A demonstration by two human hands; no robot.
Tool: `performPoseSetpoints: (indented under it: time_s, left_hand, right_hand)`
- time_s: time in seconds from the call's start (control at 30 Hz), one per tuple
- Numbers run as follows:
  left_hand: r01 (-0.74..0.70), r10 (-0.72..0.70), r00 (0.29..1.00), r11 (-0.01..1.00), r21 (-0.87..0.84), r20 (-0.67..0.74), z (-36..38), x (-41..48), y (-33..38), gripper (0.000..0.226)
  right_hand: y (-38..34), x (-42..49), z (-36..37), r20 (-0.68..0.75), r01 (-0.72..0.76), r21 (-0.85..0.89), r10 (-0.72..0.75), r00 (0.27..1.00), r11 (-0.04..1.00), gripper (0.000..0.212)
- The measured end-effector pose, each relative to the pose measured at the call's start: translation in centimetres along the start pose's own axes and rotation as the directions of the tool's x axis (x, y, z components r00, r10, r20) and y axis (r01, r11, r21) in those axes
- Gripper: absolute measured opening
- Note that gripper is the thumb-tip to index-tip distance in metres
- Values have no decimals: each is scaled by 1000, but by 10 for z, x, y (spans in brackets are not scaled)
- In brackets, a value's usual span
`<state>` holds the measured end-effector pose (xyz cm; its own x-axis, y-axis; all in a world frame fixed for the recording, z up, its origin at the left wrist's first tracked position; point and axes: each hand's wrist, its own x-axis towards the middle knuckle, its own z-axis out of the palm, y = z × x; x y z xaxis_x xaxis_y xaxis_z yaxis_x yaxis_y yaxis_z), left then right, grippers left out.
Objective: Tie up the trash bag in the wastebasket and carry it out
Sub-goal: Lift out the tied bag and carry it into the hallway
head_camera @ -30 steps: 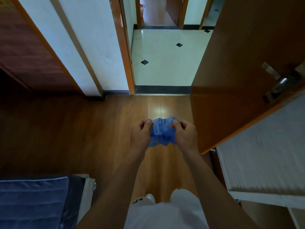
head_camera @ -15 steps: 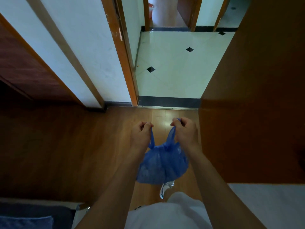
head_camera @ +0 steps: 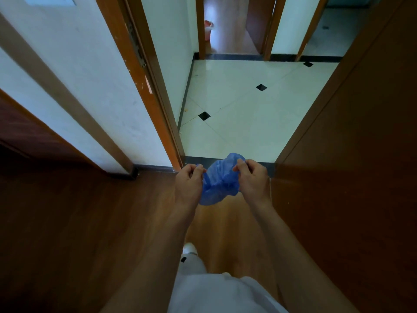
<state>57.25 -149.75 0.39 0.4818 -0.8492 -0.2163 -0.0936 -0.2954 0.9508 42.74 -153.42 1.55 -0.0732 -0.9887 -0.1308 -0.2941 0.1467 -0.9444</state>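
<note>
The small crumpled blue plastic trash bag [head_camera: 220, 180] hangs between both hands, left hand [head_camera: 189, 182] and right hand [head_camera: 252, 179] pinching its edges shut. No knot shows; the tiled doorway [head_camera: 237, 123] lies at twelve o'clock, uncrossed.

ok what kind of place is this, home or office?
Likely a home, at a room doorway. The wood floor meets a white tiled hallway with more wooden door frames beyond, and an open wooden door stands on the right.
</note>
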Motion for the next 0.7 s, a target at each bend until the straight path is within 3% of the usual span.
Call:
performPoseSetpoints:
  time_s: [0.17,0.33,0.5,0.7]
  left_hand:
    - [-3,3,1000,1000,21,14,19,56,14,23]
    - [86,-85,995,996,-1,48,27,135,15,24]
    - [169,-168,986,984,-58,26,20,208,18,24]
    - [207,-213,974,975,-77,-78,-1,266,16,26]
  right_hand:
    - [0,63,12,-13,-45,-15,44,999,999,31]
    - [-6,130,40,-13,-117,-84,116,993,990,34]
    - [-19,189,95,-28,-183,-110,181,983,977,35]
    - [-34,232,157,75,-159,-151,172,982,976,32]
